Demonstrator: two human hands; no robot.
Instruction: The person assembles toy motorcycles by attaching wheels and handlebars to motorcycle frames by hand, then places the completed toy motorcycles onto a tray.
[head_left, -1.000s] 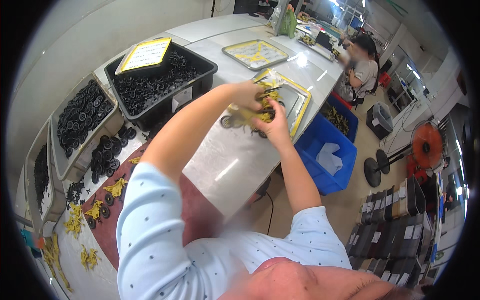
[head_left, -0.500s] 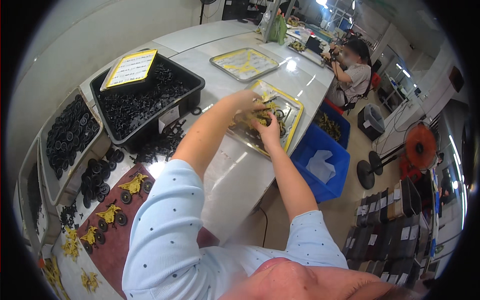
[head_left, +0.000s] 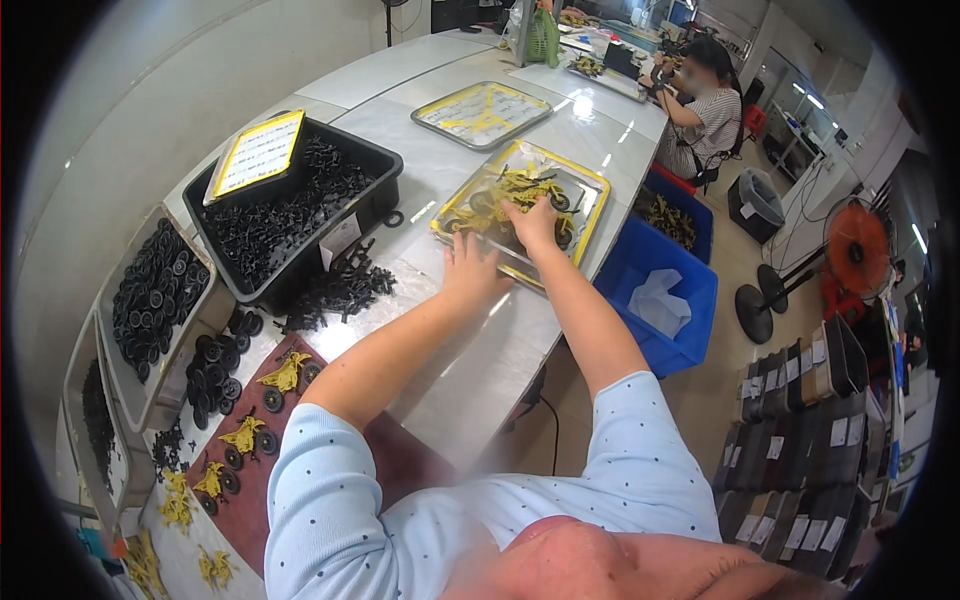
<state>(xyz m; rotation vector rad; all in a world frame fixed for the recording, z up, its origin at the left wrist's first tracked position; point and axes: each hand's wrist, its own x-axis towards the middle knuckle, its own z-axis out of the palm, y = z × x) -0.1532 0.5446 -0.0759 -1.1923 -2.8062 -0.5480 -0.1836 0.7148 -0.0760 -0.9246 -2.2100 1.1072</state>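
Observation:
A metal tray with a yellow-taped rim (head_left: 596, 213) lies on the table ahead of me, with several yellow-and-black toy motorcycles (head_left: 530, 186) heaped in it. My right hand (head_left: 536, 224) reaches over the tray, thumb and fingers closed on a toy motorcycle in the heap; its fingertips are partly hidden. At the tray's near left edge is my left hand (head_left: 472, 270), fingers spread, holding nothing. More toy motorcycles (head_left: 243, 435) stand in a row on a dark red mat (head_left: 262, 490) at the left, beside my left arm.
A black bin of small black parts (head_left: 390, 180) stands left, with a yellow-edged tray (head_left: 258, 152) resting on it. Wheels fill a grey bin (head_left: 120, 375). Another tray (head_left: 425, 115) lies farther back. Blue bins (head_left: 690, 345) stand beside the table's right edge. A co-worker (head_left: 705, 115) sits beyond.
My left hand has drawn back from over the heap to the tray's near left edge, its fingers spreading. My right hand stays over the toy motorcycles.

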